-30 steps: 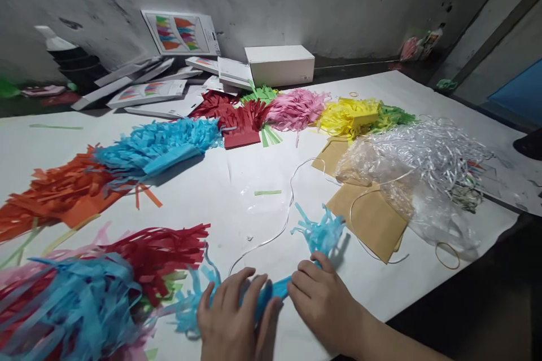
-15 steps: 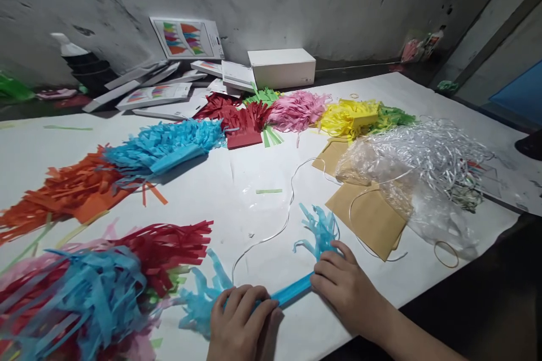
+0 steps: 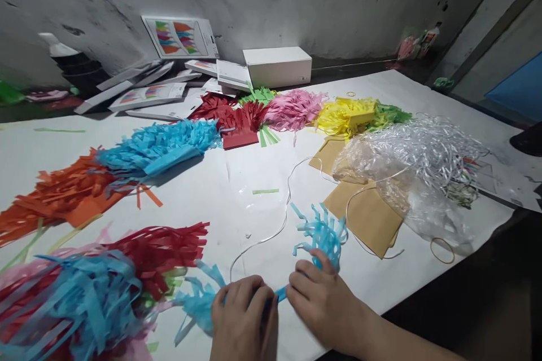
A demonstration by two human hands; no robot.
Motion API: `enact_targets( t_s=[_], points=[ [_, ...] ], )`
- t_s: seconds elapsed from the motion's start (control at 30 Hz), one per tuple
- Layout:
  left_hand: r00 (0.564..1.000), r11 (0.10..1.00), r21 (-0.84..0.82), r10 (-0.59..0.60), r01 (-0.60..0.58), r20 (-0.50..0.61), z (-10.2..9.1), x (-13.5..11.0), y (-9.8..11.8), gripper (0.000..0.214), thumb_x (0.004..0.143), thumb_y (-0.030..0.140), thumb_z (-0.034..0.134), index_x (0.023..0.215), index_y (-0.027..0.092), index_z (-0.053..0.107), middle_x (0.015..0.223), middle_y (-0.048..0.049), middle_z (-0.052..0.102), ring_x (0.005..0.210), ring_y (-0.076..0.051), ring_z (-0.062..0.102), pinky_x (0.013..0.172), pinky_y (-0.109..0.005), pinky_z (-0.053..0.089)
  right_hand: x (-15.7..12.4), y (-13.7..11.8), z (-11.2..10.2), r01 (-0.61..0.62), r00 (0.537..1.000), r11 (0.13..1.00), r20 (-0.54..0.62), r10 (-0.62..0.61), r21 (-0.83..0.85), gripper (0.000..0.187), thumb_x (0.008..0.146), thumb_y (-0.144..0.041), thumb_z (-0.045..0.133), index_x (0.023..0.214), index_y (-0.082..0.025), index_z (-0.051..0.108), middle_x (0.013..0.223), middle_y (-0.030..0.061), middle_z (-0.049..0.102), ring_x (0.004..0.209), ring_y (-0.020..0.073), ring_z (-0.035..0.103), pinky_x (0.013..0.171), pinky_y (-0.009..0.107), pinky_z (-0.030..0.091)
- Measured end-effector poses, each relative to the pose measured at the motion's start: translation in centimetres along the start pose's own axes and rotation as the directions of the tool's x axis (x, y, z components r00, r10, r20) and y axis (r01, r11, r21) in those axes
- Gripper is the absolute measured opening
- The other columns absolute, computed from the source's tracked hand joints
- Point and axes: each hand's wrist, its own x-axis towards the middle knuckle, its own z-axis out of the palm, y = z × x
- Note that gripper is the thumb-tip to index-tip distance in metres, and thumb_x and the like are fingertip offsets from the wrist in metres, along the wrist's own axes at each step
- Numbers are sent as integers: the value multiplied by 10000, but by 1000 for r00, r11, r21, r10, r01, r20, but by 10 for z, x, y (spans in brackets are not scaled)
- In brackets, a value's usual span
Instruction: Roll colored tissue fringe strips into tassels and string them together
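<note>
A blue tissue-paper tassel lies across the near part of the white-covered table, its rolled middle low and both fringed ends splayed out. My left hand is closed over the roll near its left fringe. Closed on the same roll, close to the right fringe, is my right hand. Only a short stretch of the blue roll shows between the two hands; the fingers cover the rest. A white cord runs from behind my left hand up toward the brown envelopes.
At the left lies a mixed pile of tassels. Orange, blue, red, pink and yellow fringed paper arcs behind. White strings in plastic lie right, near a rubber band. Flat packages and a white box stand by the wall.
My right hand has slid left along the roll toward my left hand, so the gap between them is shorter. More of the right fringe shows, fanned out. The view has shifted slightly.
</note>
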Motion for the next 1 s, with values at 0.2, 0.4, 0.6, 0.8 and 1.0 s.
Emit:
enact_targets(
  t_s=[0.2, 0.4, 0.6, 0.8, 1.0],
  points=[
    [987, 988, -14, 151, -152, -58, -4, -2, -5, 268, 901, 116, 615, 1065, 314, 693, 1098, -20, 737, 1037, -246, 589, 1043, -484, 294, 0, -2, 10, -30, 999, 999, 45, 28, 41, 245, 965, -87, 457, 760, -184, 550, 750, 9, 564, 762, 186, 501, 1030, 424, 304],
    [980, 982, -163, 66, -97, -186, -1, 3, 6, 280, 960, 47, 446, 918, 215, 666, 988, -59, 724, 1022, -224, 582, 1033, -449, 360, -1, -7, 11, 12, 997, 997, 71, -18, 78, 274, 992, -64, 385, 830, -173, 578, 803, 24, 589, 790, 190, 498, 1027, 422, 301],
    [992, 979, -161, 118, -125, -53, -3, 1, 1, 134, 939, 130, 587, 966, 245, 650, 987, -11, 717, 974, -204, 584, 984, -389, 352, -20, 12, -2, -69, 997, 982, 34, 64, 173, 351, 1050, -111, 314, 806, -169, 559, 776, 31, 568, 780, 187, 477, 842, 366, 373],
    [995, 990, -103, 101, -101, 0, -1, -2, 3, 148, 925, 142, 566, 980, 260, 636, 1004, -6, 727, 942, -205, 615, 954, -406, 329, -29, 13, 1, -194, 980, 980, 52, 192, 40, 220, 947, -11, 436, 860, -172, 559, 878, 47, 591, 879, 215, 501, 981, 437, 333],
    [997, 998, 15, -60, 60, 40, -2, 3, 14, 136, 904, 142, 556, 862, 254, 621, 961, -41, 708, 880, -237, 646, 930, -487, 326, -13, 4, 3, -308, 928, 941, 176, 330, -140, 111, 860, -107, 600, 836, -198, 541, 859, 40, 585, 883, 257, 523, 994, 514, 296]
  ],
)
